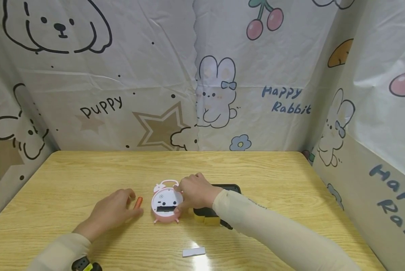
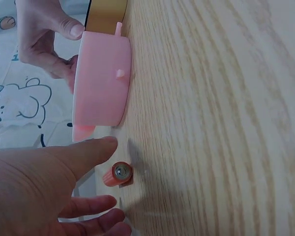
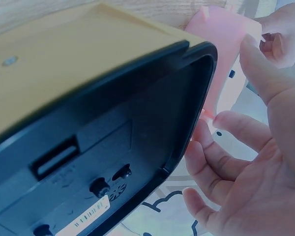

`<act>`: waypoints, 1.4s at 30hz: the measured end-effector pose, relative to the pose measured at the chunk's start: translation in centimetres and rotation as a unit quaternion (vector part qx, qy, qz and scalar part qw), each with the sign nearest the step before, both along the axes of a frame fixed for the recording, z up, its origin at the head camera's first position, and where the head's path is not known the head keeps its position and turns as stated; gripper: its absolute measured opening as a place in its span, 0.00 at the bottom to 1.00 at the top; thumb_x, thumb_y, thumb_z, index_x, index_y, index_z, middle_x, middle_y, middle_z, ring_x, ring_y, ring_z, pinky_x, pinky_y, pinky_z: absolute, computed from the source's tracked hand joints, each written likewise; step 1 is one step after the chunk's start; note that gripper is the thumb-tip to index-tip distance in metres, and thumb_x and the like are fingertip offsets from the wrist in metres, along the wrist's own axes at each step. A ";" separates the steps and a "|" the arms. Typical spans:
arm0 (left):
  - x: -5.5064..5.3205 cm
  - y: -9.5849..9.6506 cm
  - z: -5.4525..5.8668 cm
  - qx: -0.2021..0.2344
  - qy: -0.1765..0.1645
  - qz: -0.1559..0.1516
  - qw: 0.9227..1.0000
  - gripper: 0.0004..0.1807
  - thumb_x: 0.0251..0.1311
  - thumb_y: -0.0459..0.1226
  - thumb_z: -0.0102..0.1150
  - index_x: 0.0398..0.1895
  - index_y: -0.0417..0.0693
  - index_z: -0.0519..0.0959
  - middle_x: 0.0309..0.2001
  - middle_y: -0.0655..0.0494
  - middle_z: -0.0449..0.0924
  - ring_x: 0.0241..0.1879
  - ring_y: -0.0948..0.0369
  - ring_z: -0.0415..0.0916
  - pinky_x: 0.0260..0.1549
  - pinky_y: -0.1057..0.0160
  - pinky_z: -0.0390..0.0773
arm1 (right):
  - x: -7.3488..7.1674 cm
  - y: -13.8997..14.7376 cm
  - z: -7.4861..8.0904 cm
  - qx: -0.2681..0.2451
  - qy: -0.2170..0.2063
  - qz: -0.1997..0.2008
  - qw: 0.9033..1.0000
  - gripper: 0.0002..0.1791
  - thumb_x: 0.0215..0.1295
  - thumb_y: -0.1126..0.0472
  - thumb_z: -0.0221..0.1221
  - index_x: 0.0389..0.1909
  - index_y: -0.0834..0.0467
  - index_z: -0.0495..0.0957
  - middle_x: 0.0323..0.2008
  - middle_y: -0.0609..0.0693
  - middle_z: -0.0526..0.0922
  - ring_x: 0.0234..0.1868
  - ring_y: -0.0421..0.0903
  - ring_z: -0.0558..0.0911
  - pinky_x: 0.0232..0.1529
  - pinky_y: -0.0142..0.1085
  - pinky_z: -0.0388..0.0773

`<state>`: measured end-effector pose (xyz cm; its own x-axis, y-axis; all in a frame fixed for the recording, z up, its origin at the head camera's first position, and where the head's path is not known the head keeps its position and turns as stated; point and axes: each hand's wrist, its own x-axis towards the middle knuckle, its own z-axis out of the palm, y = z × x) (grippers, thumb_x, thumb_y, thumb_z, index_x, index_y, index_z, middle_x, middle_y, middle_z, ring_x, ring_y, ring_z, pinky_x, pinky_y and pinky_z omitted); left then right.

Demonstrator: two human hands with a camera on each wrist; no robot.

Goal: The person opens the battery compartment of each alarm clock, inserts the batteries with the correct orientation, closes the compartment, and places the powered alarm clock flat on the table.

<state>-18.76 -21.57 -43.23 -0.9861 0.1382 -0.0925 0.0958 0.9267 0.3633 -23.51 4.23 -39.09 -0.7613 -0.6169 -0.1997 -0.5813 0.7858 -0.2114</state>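
Note:
A pink alarm clock (image 1: 166, 216) lies with its white back up, showing a dark battery slot (image 1: 166, 209). At its right edge, my right hand (image 1: 197, 192) holds the rim between thumb and fingers, also seen in the right wrist view beside the pink casing (image 3: 221, 44). To the left, my left hand (image 1: 112, 210) is around an orange battery (image 1: 138, 202) on the table. In the left wrist view the battery (image 2: 119, 173) sits between the spread thumb and fingers, apparently untouched.
A yellow clock with a black back (image 3: 88, 147) stands just right of the pink one, partly under my right wrist. A small white strip, like a battery cover (image 1: 193, 251), lies near the front of the wooden table (image 1: 266, 173). Printed curtains (image 1: 148, 75) surround the table's back and sides.

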 end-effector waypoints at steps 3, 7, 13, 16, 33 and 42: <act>0.2 0.1 -0.1 -0.004 -0.004 0.003 1.000 0.26 0.51 0.52 0.74 0.42 0.42 0.79 0.34 0.54 0.78 0.30 0.59 0.71 0.25 0.60 0.69 | 0.0 0.0 0.0 -0.001 0.000 0.001 1.000 0.37 0.51 0.38 0.74 0.59 0.53 0.83 0.27 0.39 0.81 0.34 0.42 0.74 0.66 0.47 0.66; 0.5 0.2 -0.3 -0.002 0.005 0.001 1.000 0.23 0.50 0.51 0.75 0.35 0.45 0.76 0.31 0.54 0.74 0.27 0.59 0.68 0.23 0.61 0.66 | -0.1 0.0 0.0 0.003 0.001 0.002 1.000 0.36 0.51 0.38 0.74 0.58 0.53 0.83 0.31 0.40 0.84 0.32 0.41 0.73 0.67 0.48 0.66; 0.8 0.2 -0.8 0.007 0.021 -0.001 1.000 0.18 0.53 0.48 0.73 0.29 0.48 0.75 0.29 0.55 0.73 0.25 0.59 0.67 0.22 0.62 0.63 | -0.1 0.0 -0.1 0.005 0.000 0.000 1.000 0.37 0.50 0.38 0.74 0.59 0.52 0.82 0.33 0.41 0.85 0.32 0.41 0.73 0.67 0.48 0.67; 0.8 0.2 -1.0 0.013 0.026 -0.001 1.000 0.14 0.55 0.45 0.71 0.28 0.48 0.75 0.27 0.56 0.73 0.24 0.59 0.66 0.20 0.62 0.63 | -0.1 0.0 -0.1 0.004 -0.001 -0.003 1.000 0.36 0.50 0.37 0.74 0.57 0.52 0.84 0.38 0.41 0.87 0.32 0.41 0.73 0.67 0.48 0.66; 0.9 -0.3 -0.1 0.040 0.038 0.027 0.998 0.04 0.58 0.39 0.62 0.31 0.49 0.79 0.24 0.59 0.76 0.24 0.60 0.67 0.21 0.62 0.64 | -0.2 0.0 -0.2 0.014 -0.003 -0.010 1.000 0.41 0.50 0.36 0.73 0.62 0.53 0.80 0.41 0.42 0.87 0.35 0.41 0.75 0.69 0.48 0.65; 0.4 -0.6 1.2 0.034 0.039 0.017 0.999 0.08 0.60 0.39 0.66 0.38 0.44 0.86 0.35 0.52 0.89 0.31 0.60 0.80 0.23 0.60 0.71 | -0.3 0.0 -0.1 0.021 0.002 -0.005 1.000 0.40 0.51 0.35 0.73 0.62 0.52 0.80 0.39 0.41 0.87 0.35 0.41 0.75 0.68 0.47 0.66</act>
<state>-18.33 -22.19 -42.00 -0.9941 0.1080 -0.0061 0.0956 0.9036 0.4175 -23.79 4.25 -39.22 -0.7687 -0.6000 -0.2217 -0.5739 0.8000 -0.1752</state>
